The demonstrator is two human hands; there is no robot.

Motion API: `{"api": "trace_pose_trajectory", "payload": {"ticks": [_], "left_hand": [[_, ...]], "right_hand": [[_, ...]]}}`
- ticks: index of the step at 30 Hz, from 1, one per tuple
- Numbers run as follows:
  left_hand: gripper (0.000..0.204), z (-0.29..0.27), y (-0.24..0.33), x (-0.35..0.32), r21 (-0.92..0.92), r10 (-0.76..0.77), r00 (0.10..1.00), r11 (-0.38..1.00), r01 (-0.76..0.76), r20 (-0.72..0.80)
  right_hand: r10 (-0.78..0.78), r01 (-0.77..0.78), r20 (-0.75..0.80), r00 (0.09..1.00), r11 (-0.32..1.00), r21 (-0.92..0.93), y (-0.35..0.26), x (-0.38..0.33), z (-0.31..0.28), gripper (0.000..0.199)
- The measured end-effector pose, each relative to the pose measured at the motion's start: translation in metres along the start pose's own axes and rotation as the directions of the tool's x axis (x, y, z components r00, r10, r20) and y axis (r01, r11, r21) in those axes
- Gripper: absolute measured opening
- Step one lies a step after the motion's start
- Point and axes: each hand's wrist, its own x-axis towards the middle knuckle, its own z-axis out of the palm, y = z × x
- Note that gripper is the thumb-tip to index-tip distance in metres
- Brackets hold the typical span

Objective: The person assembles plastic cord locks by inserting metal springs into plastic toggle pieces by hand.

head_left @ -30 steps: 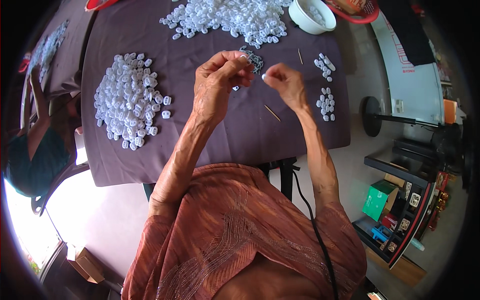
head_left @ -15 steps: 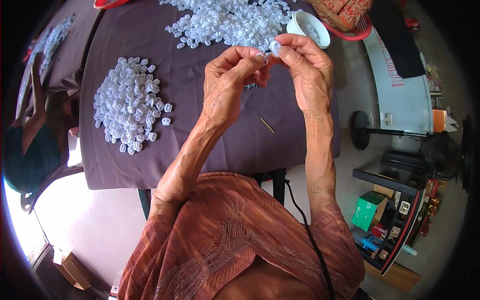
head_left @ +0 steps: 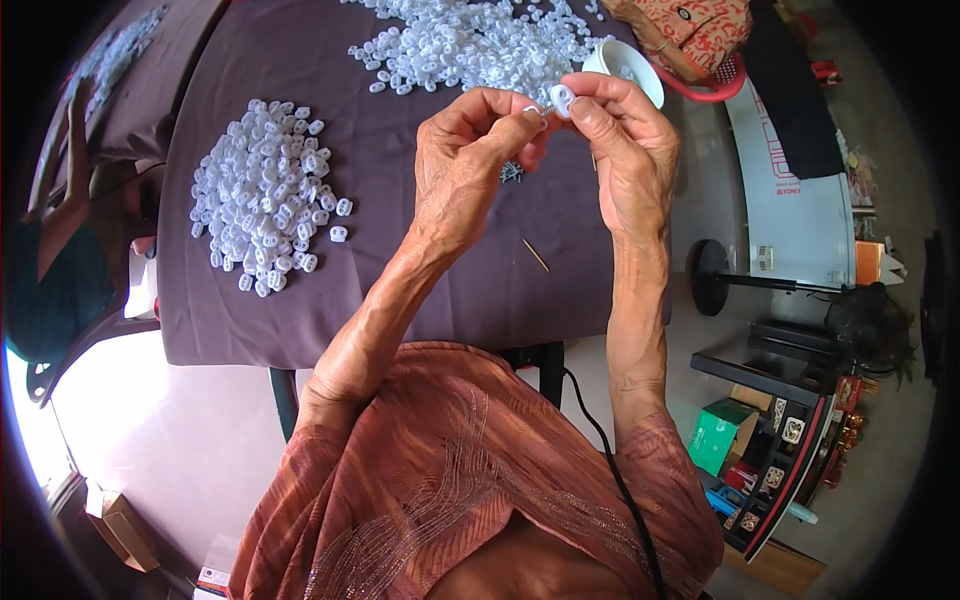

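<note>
Over the brown-covered table, my left hand and my right hand meet with fingertips almost touching. Between right thumb and forefinger I pinch a small white oval plastic piece with two holes. The left thumb and forefinger close on another small white plastic piece, mostly covered by the fingers. A tiny metal spring seems to sit between the two pieces. Beneath my hands lies a little heap of small metal springs. A thin wooden stick rests on the cloth between my forearms.
A pile of white two-holed pieces stands at the left; a bigger spread of white pieces covers the far side. Beside it are a white bowl, a red basket and another person's arm. A black cable hangs near my right arm.
The view has shifted slightly. Both hands keep their pinch, and the two white pieces remain close together. More of the little spring heap shows below my fingers.
</note>
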Motion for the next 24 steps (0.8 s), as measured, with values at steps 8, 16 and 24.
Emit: {"api": "trace_pose_trajectory", "payload": {"ticks": [8, 16, 24], "left_hand": [[0.01, 0.0023, 0.0006, -0.0016, -0.03, -0.004, 1.0, 1.0, 0.003, -0.019], [0.011, 0.0017, 0.0012, -0.0021, 0.025, -0.005, 0.999, 1.0, 0.006, -0.031], [0.013, -0.0004, 0.0003, -0.0032, 0.063, -0.004, 1.0, 0.998, 0.005, -0.017]], "right_hand": [[0.018, -0.017, 0.018, 1.0, 0.998, -0.066, -0.001, -0.0037, -0.0034, 0.018], [-0.014, 0.015, 0.002, 1.0, 0.987, -0.158, -0.0043, -0.0073, 0.002, 0.017], [-0.037, 0.039, 0.01, 0.999, 0.973, -0.226, -0.0051, -0.0103, 0.0028, 0.017]]}}
